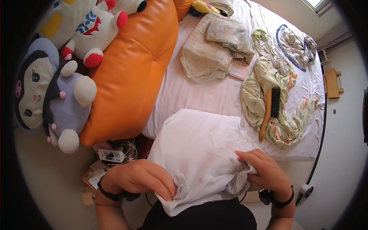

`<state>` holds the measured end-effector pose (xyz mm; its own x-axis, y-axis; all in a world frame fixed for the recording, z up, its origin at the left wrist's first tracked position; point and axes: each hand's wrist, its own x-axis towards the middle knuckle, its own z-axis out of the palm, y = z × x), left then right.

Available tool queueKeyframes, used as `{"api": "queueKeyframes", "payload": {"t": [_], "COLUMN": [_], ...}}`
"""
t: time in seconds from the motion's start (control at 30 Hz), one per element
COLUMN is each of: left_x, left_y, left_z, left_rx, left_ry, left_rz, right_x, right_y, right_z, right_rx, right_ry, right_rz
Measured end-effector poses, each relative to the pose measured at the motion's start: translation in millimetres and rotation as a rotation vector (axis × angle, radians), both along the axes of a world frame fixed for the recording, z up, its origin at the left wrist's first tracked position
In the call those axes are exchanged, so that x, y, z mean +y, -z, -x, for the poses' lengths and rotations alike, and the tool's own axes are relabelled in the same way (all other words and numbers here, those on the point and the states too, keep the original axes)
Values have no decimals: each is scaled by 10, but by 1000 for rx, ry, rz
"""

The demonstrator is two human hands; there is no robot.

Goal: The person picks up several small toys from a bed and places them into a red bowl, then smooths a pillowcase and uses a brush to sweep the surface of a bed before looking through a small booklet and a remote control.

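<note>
A white cloth (201,143), perhaps a pillowcase or garment, is spread between my hands in front of my body. Its far end rests at the near edge of the bed, and the near edge is bunched up. My left hand (146,176) pinches the near left corner, with fingertips tucked in the fabric folds. At the right side, my right hand (263,166) grips a gathered fold between thumb and fingers. Both wrists wear black bands.
Beyond lies the bed's white sheet (172,92). On it are folded bedding (207,51), green patterned clothes (258,74) and a wooden-handled bed brush (268,112). An orange cushion (138,66) and plush toys (69,100) fill the left. A power strip (111,155) sits below the cushion.
</note>
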<state>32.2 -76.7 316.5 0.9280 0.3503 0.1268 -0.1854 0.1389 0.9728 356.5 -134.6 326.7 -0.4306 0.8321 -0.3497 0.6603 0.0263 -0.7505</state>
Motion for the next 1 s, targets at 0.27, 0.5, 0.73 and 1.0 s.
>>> {"api": "queueKeyframes", "payload": {"t": [0.27,0.5,0.73,1.0], "left_x": [56,36,30,78], "left_y": [-18,-109,-101,-86], "left_z": [53,115,227,27], "left_rx": [2,103,226,620], "left_ry": [22,-225,-196,90], "left_rz": [-230,-366,168,-68], "right_x": [16,-145,-280,-466], "right_y": [-76,-252,-189,-455], "right_z": [-55,-446,-556,-732], "right_rx": [-2,-166,-69,147], "right_ry": [149,412,218,340], "right_rz": [-153,-254,18,-46]}}
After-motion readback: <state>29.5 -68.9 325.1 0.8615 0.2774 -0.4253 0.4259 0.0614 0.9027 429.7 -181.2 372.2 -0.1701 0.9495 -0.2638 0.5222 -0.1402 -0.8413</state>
